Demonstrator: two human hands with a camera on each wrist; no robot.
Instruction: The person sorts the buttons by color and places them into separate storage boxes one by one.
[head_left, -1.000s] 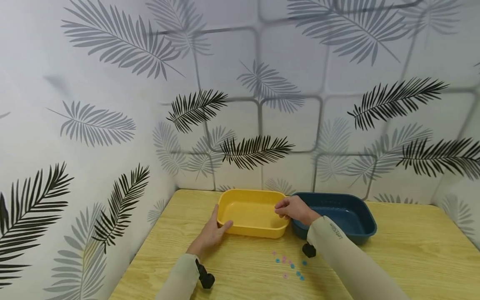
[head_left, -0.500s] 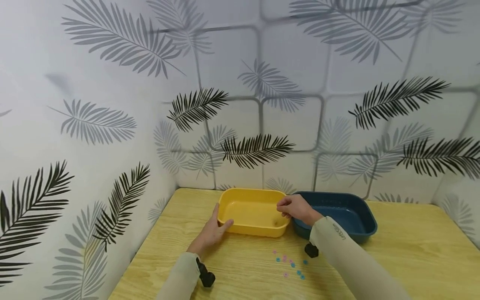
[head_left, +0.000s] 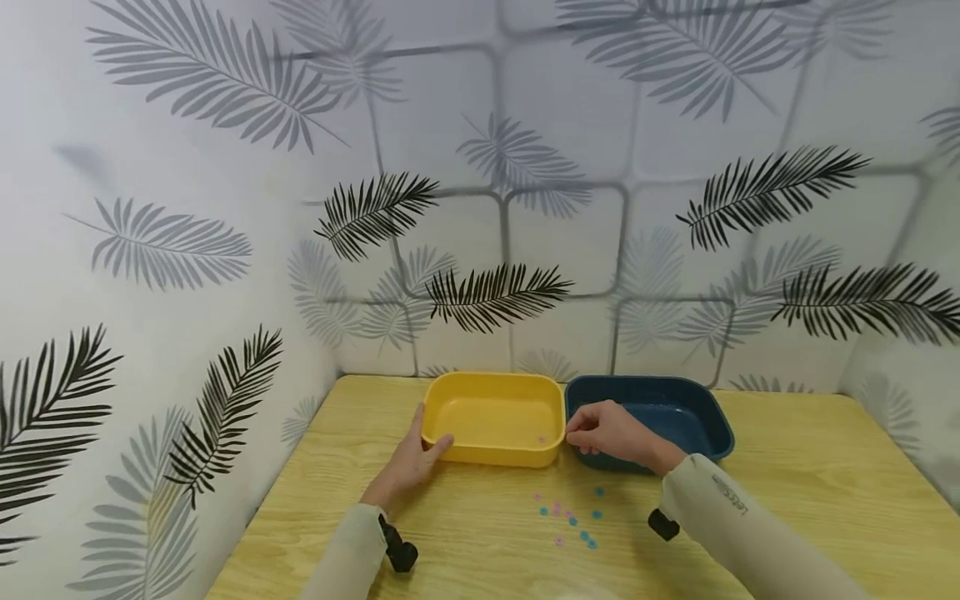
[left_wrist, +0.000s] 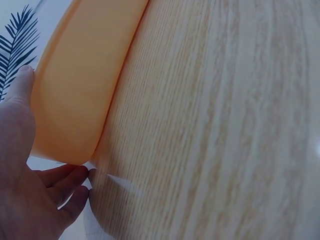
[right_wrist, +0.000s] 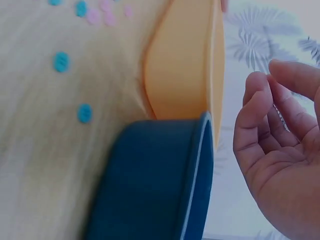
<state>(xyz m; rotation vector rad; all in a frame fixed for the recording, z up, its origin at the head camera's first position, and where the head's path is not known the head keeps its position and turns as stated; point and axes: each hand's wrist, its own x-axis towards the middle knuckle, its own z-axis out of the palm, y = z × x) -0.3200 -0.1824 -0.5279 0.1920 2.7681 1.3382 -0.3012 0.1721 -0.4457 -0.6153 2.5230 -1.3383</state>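
The left hand (head_left: 408,462) rests against the near left corner of the yellow tray (head_left: 491,417), thumb laid along the front wall and the other fingers loosely bent beside the end wall; in the left wrist view the fingers (left_wrist: 65,187) curl under the tray's corner while the thumb lies up its side, so the hand grips that corner. The yellow tray stands on the wooden counter (head_left: 810,492), near the back wall, with a small pink bead (head_left: 542,439) lying inside it near the right end. Just to its right stands a dark blue tray (head_left: 675,408), their rims touching or nearly so.

The right hand (head_left: 611,433) hovers over the near left corner of the blue tray, close to where the two trays meet. Its fingers (right_wrist: 260,115) are relaxed and slightly curved, holding nothing.

In front of the trays a scatter of pink and blue beads (head_left: 570,517) lies on the counter, well apart from both hands.
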